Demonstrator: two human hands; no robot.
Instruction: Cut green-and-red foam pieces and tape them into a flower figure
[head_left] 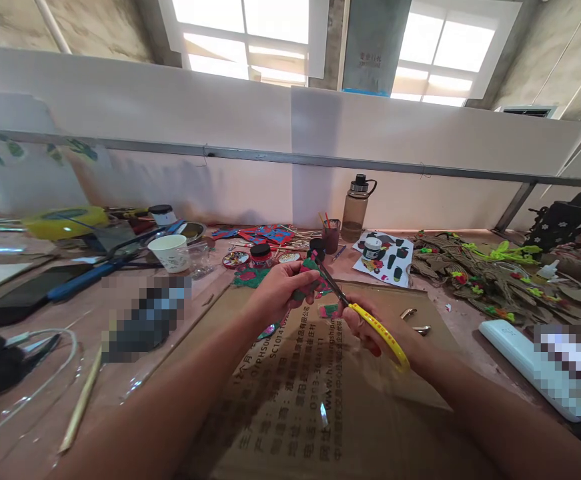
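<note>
My left hand (286,288) pinches a small green piece (310,268) with a bit of pink at its top; its material is unclear. In my right hand (363,330) are scissors with a yellow handle (381,331), their dark blades pointing up and left to the green piece. Whether the blades touch it I cannot tell. Both hands are above a printed cardboard sheet (290,400). A green and pink scrap (329,311) lies on the cardboard beside my right hand, and a larger green piece (250,277) lies at the sheet's far left edge.
Paint jars (261,256), a brown cup (331,237) with sticks and a water bottle (355,210) stand at the back. A paper cup (169,253) is on the left. Twig-like craft pieces (450,273) pile up on the right, behind a white power bank (525,367).
</note>
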